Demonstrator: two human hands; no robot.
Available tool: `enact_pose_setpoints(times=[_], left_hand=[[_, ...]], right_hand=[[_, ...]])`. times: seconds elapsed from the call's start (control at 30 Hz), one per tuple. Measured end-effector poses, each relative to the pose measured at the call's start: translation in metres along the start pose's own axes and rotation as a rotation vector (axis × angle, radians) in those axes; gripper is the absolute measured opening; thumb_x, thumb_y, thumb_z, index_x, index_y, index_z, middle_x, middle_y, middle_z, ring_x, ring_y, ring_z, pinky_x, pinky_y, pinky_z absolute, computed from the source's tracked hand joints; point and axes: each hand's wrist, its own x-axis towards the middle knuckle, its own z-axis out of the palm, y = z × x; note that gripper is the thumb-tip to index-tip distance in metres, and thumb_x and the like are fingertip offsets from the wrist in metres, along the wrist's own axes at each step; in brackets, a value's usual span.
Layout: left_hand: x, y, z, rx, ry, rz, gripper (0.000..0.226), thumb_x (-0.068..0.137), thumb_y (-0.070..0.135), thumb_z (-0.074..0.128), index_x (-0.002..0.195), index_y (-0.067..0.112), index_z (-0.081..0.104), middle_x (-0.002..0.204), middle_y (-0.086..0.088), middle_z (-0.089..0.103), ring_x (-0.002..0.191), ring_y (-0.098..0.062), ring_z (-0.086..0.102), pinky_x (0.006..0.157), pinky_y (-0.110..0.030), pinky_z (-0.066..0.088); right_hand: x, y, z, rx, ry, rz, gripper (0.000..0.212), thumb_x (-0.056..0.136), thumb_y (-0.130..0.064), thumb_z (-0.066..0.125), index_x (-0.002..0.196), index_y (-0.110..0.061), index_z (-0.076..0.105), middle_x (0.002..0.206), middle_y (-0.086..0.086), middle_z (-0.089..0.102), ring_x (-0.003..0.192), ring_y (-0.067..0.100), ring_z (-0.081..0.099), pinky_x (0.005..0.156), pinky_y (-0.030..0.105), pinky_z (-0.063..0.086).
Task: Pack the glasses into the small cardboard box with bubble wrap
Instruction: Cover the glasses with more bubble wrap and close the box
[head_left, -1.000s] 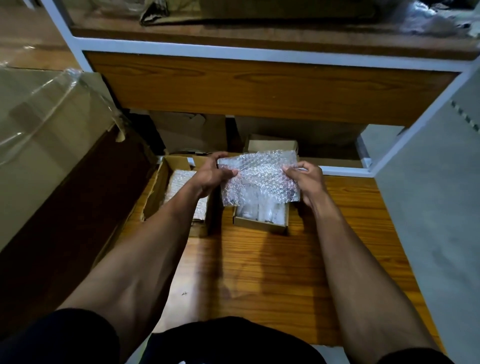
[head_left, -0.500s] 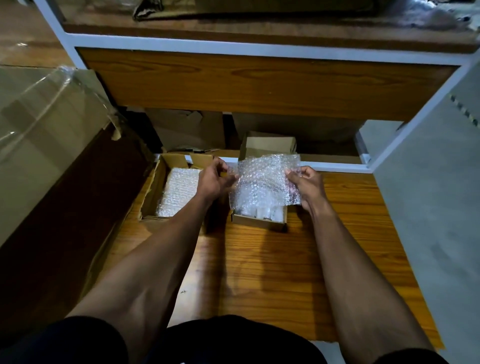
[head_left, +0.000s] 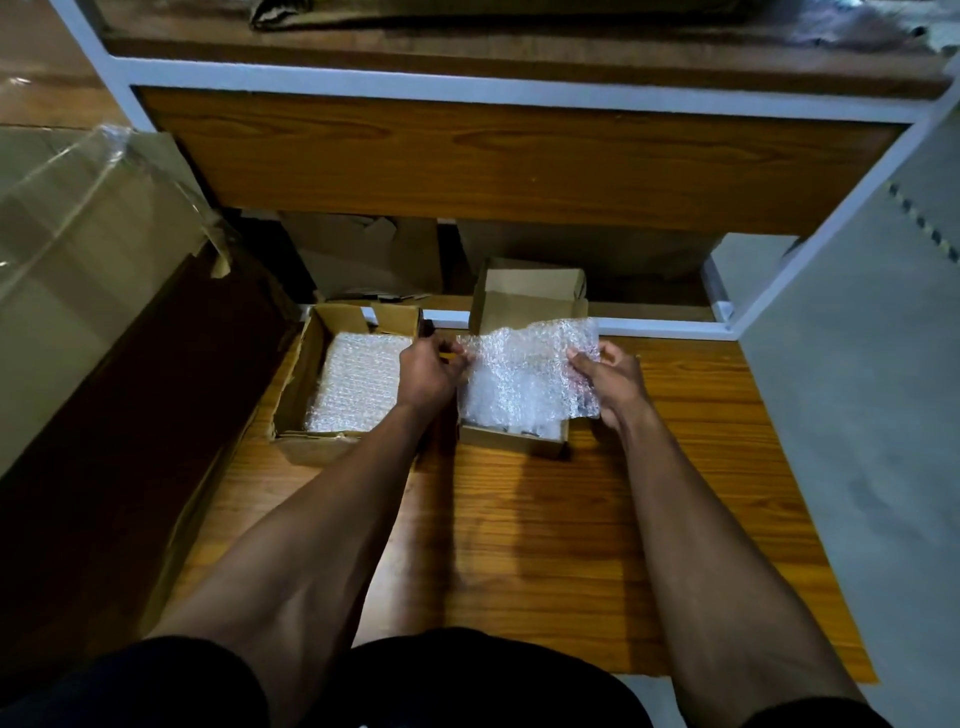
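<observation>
Hands (head_left: 524, 374) pinch bubble wrap (head_left: 527, 376) over small box (head_left: 511, 441); larger box (head_left: 296, 415) holds more.

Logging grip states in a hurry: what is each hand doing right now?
Left hand: pinches the left edge of the clear bubble wrap sheet.
Right hand: pinches the same sheet's right edge.

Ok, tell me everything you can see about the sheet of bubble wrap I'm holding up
The bubble wrap sheet is clear plastic, covered in small bubbles, roughly rectangular and crumpled, with a wavy top edge. It is held spread out over the small cardboard box, hiding most of the inside. The left hand pinches its left edge and the right hand its right edge. Whether its lower edge touches the box is unclear.
</observation>
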Motion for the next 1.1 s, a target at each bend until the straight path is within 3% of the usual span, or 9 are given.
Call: enact_pose_setpoints(times=[0.1,0.27,0.4,0.57,0.7,0.83,0.9,1.03,1.1], left_hand=[[0.0,0.0,0.004,0.021,-0.023,-0.028,0.022,0.085,0.037,0.087,0.088,0.019,0.076,0.089,0.007,0.075,0.087,-0.011,0.071,0.086,-0.035,0.061],[0.0,0.003,0.011,0.063,-0.119,-0.098,0.026,0.08,0.034,0.091,0.085,0.015,0.073,0.087,0.001,0.074,0.085,-0.015,0.07,0.076,-0.034,0.059],[0.001,0.002,0.017,0.108,-0.142,-0.118,0.025,0.079,0.031,0.092,0.082,0.014,0.075,0.087,-0.002,0.074,0.084,-0.016,0.069,0.068,-0.028,0.052],[0.003,-0.002,0.027,0.139,-0.144,-0.129,0.025,0.077,0.027,0.093,0.084,0.014,0.073,0.089,-0.003,0.073,0.084,-0.017,0.07,0.074,-0.032,0.058],[0.007,-0.007,0.034,0.255,-0.134,-0.095,0.028,0.075,0.031,0.094,0.084,0.026,0.068,0.109,-0.004,0.069,0.092,-0.015,0.067,0.076,-0.029,0.055],[0.004,-0.005,0.035,0.225,-0.138,-0.06,0.026,0.082,0.029,0.09,0.092,0.027,0.066,0.106,-0.006,0.07,0.089,-0.016,0.067,0.074,-0.028,0.053],[0.002,-0.005,0.034,0.128,-0.121,-0.062,0.018,0.087,0.029,0.085,0.097,0.029,0.07,0.104,-0.001,0.073,0.09,-0.016,0.07,0.085,-0.037,0.061],[0.0,-0.004,0.029,0.012,-0.073,-0.086,0.009,0.085,0.052,0.072,0.087,0.043,0.07,0.1,0.021,0.067,0.116,-0.02,0.06,0.108,-0.049,0.047],[0.0,0.002,0.024,-0.049,-0.108,-0.116,0.021,0.088,0.058,0.068,0.095,0.039,0.071,0.105,0.015,0.067,0.121,-0.022,0.057,0.109,-0.048,0.044]], right_hand=[[-0.001,0.001,0.0,-0.007,0.003,0.009,0.091,0.082,-0.026,0.085,0.158,-0.011,0.037,0.153,0.018,0.052,0.127,0.026,0.064,0.119,0.051,0.042],[-0.007,0.002,0.0,0.043,-0.042,0.012,0.088,0.084,-0.02,0.083,0.157,-0.005,0.035,0.149,0.016,0.057,0.127,0.025,0.065,0.119,0.05,0.043],[-0.012,0.002,-0.001,0.069,-0.101,0.035,0.086,0.075,-0.028,0.085,0.15,-0.005,0.049,0.14,0.012,0.065,0.126,0.025,0.065,0.118,0.053,0.043],[-0.016,0.003,-0.003,0.057,-0.168,0.043,0.041,0.094,-0.011,0.071,0.134,-0.006,0.062,0.132,0.009,0.068,0.112,0.014,0.067,0.111,0.038,0.05],[-0.019,0.001,-0.004,0.117,-0.256,0.064,0.023,0.1,-0.01,0.065,0.123,-0.014,0.064,0.125,0.005,0.071,0.113,0.014,0.067,0.084,0.023,0.058],[-0.021,-0.002,-0.002,0.226,-0.353,0.13,0.033,0.103,-0.012,0.06,0.136,-0.006,0.059,0.126,0.009,0.072,0.116,0.022,0.07,0.09,0.037,0.061],[-0.024,-0.005,0.001,0.273,-0.394,0.15,0.031,0.103,-0.016,0.06,0.133,-0.008,0.062,0.126,0.01,0.072,0.115,0.023,0.072,0.096,0.045,0.059],[-0.027,-0.008,0.006,0.364,-0.413,0.133,0.026,0.103,-0.023,0.056,0.123,-0.012,0.068,0.126,0.011,0.073,0.122,0.032,0.067,0.104,0.057,0.052],[-0.027,-0.008,0.008,0.409,-0.391,0.13,0.035,0.102,-0.028,0.056,0.131,-0.009,0.065,0.131,0.015,0.07,0.127,0.036,0.064,0.106,0.062,0.049]])
